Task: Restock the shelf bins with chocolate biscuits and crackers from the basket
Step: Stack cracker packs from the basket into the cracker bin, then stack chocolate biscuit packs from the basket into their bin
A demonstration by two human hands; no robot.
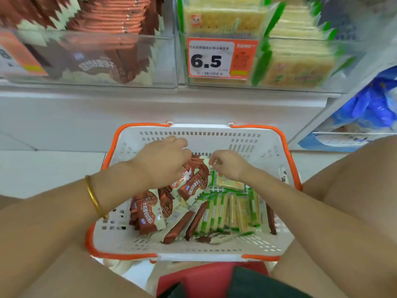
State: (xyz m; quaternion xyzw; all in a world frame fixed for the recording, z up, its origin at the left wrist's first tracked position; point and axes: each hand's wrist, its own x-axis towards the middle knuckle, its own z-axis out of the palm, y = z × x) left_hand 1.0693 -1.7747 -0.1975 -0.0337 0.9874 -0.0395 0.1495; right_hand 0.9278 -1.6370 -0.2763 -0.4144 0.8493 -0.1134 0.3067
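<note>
Now both hands are inside the basket [214, 136], apart: the left hand [161, 160] curls over the chocolate biscuit packs [193, 183], the right hand [231, 167] hovers curled just above the cracker packs [229, 211]; whether either grips, I cannot tell.

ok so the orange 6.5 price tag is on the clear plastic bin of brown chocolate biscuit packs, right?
No. The head view shows the orange 6.5 price tag on the clear plastic bin of yellow-and-green cracker packs; the brown chocolate biscuit packs fill the neighbouring clear bin to its left.
</note>
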